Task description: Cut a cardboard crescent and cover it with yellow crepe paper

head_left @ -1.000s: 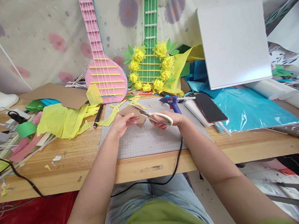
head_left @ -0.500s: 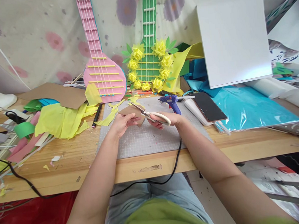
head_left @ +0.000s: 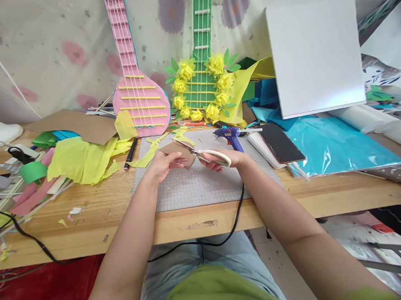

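My left hand (head_left: pixel 164 165) pinches a small piece of brown cardboard (head_left: pixel 178 149) between thumb and fingers, over the grey cutting mat (head_left: pixel 196 193). In my right hand (head_left: pixel 218 162) is a pair of scissors (head_left: pixel 217 157) with cream handles. Their blades point to the upper left and lie across the cardboard; whether they bite into its edge I cannot tell. Just behind my right hand lies a blue glue gun (head_left: pixel 230 137). Scraps of yellow crepe paper (head_left: pixel 149 154) rest at the mat's far left edge.
A pink paper lute (head_left: pixel 141 101) and a green one (head_left: pixel 201 84) with yellow flowers lean at the back. Left are crumpled yellow paper (head_left: pixel 80 162), a black marker (head_left: pixel 131 153) and cardboard (head_left: pixel 73 124). Right are a phone (head_left: pixel 280 143), a blue plastic-wrapped pack (head_left: pixel 339 143) and a white board (head_left: pixel 317 54).
The view has shifted very slightly. Both hands keep their hold on the cardboard and the scissors, with almost no visible movement.
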